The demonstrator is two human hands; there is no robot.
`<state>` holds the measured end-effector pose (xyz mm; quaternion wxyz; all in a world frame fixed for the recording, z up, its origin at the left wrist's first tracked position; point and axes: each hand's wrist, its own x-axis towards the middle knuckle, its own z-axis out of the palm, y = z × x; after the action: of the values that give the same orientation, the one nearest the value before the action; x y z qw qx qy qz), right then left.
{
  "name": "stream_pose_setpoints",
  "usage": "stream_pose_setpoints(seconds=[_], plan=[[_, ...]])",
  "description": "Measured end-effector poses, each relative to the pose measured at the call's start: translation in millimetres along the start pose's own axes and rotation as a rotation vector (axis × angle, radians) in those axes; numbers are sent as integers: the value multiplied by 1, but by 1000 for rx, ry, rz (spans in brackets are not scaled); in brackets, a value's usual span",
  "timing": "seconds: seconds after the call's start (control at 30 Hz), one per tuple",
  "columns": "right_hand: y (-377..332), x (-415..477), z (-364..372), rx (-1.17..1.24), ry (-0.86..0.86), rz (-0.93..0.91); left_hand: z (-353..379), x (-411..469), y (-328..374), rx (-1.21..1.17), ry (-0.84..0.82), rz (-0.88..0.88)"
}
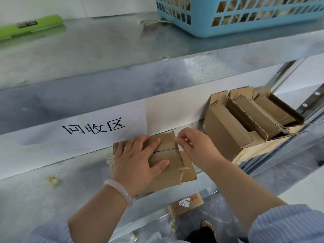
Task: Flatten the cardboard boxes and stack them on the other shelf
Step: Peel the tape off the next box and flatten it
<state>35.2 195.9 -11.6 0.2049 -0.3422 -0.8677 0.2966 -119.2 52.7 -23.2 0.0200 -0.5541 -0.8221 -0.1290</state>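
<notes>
Cardboard box: a small brown carton lying on the middle shelf, near its front edge and just below the paper sign. Its top flaps are closed and meet in a seam with a paler strip running along it.
Left hand: laid palm-down on the box top, fingers straight and spread, pressing across the seam.
Right hand: fingers curled, with the thumb and forefinger tips brought together at the right end of the seam, against the box edge. Whether they hold anything between them cannot be told.
Cardboard panel: a flat brown piece touching the box's right side, partly under the right wrist. Whether it belongs to the box is unclear.
Opened boxes: a cluster of cartons on the same shelf to the right, apart from the held box. They are tilted, their flaps are up, and smaller ones are nested inside.
Sign: a white sheet behind the box, printed "回收区".
Bracelet: a pale bangle on the left wrist.
Sleeves: light blue striped fabric, pushed up the forearms.
Residue: yellowish scraps stuck to the shelf surface.
Upper shelf: a metal shelf carrying a blue basket at right and a green object at far left.
Lower box: a printed carton with a handwritten white label, visible below the shelf edge.
</notes>
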Motion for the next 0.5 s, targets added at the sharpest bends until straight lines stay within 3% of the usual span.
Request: stream_pose_setpoints(seconds=[0.27, 0.5], plan=[[-4, 8, -4, 696, 19, 435, 0, 0, 0, 7, -3, 7], [-2, 7, 2, 194, 23, 298, 0, 1, -1, 23, 1, 9]])
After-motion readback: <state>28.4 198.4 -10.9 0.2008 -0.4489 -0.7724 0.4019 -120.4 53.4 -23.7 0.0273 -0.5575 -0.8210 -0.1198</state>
